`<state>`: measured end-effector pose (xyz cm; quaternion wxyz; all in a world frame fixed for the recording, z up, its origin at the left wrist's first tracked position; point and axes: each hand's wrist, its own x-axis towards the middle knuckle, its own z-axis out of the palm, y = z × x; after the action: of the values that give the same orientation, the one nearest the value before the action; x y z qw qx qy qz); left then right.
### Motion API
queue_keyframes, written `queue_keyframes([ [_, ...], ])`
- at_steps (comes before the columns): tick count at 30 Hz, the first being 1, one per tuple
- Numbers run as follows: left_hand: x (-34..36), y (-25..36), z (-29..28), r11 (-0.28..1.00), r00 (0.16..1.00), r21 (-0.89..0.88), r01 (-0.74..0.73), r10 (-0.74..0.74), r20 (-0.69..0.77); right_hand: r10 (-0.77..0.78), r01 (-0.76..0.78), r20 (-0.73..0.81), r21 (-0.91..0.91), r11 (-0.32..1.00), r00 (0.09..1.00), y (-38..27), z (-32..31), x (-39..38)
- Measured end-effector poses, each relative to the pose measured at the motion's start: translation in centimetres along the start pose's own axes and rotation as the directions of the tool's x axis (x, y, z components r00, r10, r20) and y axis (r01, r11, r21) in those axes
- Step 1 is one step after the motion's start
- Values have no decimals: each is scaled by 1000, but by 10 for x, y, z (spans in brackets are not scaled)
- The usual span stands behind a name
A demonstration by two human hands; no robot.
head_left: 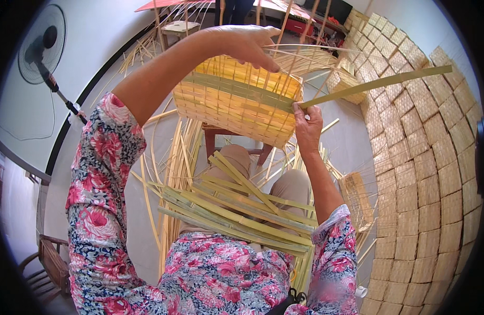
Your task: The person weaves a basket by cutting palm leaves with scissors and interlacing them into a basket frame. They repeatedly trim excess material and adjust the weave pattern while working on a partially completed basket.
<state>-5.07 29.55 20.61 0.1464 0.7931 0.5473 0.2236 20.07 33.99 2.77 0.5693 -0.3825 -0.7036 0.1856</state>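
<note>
In front of me a half-woven yellow bamboo basket (231,107) rests on a small red-brown stool (213,140), tilted so its near side wall faces me. A wide green bamboo strip (381,83) runs through that wall near the rim, and its loose end sticks out to the right. At the basket's right corner my right hand (308,126) pinches this strip between thumb and fingers. My left hand (250,46) arches over the far side of the basket, fingers and thumb stretched apart beside the thin upright stakes (288,23). Nothing shows in its grasp.
Several split green bamboo strips (237,205) lie across my lap. Loose yellow strips (181,157) litter the floor. Stacked woven baskets (410,157) line the right wall. A standing fan (42,44) is at left, a wooden chair (55,262) lower left, a pale stool (180,29) behind.
</note>
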Motion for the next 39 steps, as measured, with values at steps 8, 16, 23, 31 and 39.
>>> queue_keyframes([
  [8, 20, 27, -2, 925, 915, -205, -319, 357, 187, 86, -86, -14, 3, 996, 996, 4, -2, 1],
  [16, 30, 43, 25, 974, 935, -225, 6, 74, 347, 72, -78, 39, 186, 980, 997, 16, 2, -5],
  [23, -9, 41, 60, 819, 886, 390, -422, 464, -17, 75, -76, -39, -22, 997, 996, 13, -46, 3],
  [31, -39, 8, 112, 601, 696, 694, -397, 690, -199, -314, 540, 512, -384, 749, 800, -84, -63, 45],
  [39, -43, 8, 121, 633, 657, 604, -483, 719, -227, -9, 634, 695, -650, 420, 719, -75, -43, 64],
])
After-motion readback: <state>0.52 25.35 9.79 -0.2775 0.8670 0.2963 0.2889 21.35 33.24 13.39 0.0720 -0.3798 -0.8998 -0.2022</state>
